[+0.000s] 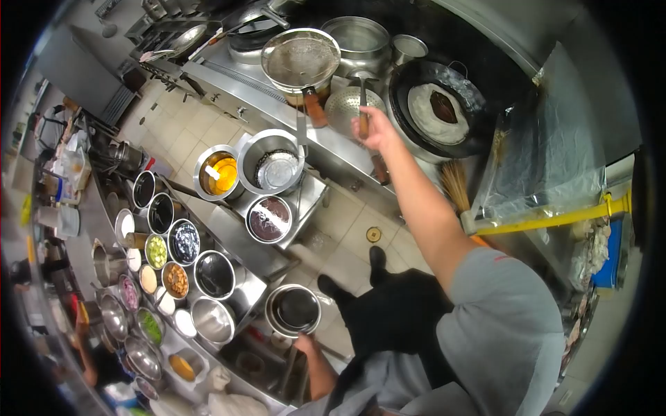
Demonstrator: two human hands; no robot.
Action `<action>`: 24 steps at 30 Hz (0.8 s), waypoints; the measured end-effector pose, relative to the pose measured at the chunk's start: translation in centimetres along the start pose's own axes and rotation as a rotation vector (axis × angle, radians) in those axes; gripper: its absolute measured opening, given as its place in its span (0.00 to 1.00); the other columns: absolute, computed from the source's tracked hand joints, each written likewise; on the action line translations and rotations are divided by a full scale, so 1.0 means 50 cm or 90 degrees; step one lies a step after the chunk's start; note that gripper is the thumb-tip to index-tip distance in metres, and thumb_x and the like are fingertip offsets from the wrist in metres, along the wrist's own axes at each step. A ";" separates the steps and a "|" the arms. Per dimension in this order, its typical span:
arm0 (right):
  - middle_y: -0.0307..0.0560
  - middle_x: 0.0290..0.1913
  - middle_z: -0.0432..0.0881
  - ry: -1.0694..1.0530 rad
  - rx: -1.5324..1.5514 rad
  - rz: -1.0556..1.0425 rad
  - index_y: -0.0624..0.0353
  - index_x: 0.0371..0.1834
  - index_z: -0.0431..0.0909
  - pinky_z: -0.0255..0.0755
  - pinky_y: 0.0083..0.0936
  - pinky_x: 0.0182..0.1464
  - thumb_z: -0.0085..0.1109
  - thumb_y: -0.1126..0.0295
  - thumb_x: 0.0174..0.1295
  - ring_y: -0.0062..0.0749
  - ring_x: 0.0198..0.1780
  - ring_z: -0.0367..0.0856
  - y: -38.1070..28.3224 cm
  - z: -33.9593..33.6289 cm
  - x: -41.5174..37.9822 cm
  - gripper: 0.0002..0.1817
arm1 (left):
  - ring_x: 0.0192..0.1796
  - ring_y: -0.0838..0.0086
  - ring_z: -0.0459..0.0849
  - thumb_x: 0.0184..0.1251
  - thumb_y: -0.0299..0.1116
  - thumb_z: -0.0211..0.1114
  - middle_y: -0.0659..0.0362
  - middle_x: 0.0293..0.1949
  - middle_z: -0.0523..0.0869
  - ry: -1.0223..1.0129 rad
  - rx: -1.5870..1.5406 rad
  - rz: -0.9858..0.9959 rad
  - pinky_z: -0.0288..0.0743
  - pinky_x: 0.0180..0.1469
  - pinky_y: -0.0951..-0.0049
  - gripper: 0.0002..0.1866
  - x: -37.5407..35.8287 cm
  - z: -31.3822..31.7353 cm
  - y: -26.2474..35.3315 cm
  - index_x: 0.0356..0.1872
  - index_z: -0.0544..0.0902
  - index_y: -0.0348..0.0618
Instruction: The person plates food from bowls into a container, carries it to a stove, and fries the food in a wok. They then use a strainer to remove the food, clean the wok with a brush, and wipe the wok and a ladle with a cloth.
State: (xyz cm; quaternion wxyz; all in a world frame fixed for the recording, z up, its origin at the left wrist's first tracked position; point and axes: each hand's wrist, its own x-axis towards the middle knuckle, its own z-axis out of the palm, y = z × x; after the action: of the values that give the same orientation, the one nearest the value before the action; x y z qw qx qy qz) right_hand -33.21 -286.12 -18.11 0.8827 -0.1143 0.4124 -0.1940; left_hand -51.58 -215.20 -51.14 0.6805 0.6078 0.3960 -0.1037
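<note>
My right hand (374,130) is closed round the wooden handle of a metal utensil (363,93) over the stove counter, above a perforated skimmer (347,107). To its right sits a wok (437,111) holding something pale with a dark opening in the middle. Low in the view, my left hand (304,343) is closed at the near edge of a round metal pot (293,310) with a dark inside. Whether its fingers hold the rim or a handle cannot be made out.
Metal pots and a large strainer (300,59) stand on the stove. Bowls of ingredients cover the left counter. Steel pots (270,163) rest on a small stand. A yellow bar (555,218) and a bamboo brush (455,184) are at right. A person's arm (84,350) shows lower left.
</note>
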 end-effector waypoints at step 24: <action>0.39 0.19 0.72 0.100 -0.700 -0.404 0.64 0.47 0.74 0.61 0.28 0.14 0.58 0.68 0.70 0.25 0.12 0.67 -0.434 -0.333 -0.459 0.11 | 0.33 0.59 0.89 0.64 0.25 0.60 0.44 0.34 0.87 -0.308 0.356 0.111 0.89 0.35 0.58 0.13 -0.650 0.533 0.490 0.36 0.82 0.18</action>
State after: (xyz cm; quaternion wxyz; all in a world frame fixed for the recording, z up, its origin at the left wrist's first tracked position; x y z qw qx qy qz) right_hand -64.88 -296.31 -5.12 0.5621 -0.6526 0.4611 -0.2136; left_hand -46.95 -244.61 -12.68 0.5686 0.7594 0.1271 -0.2896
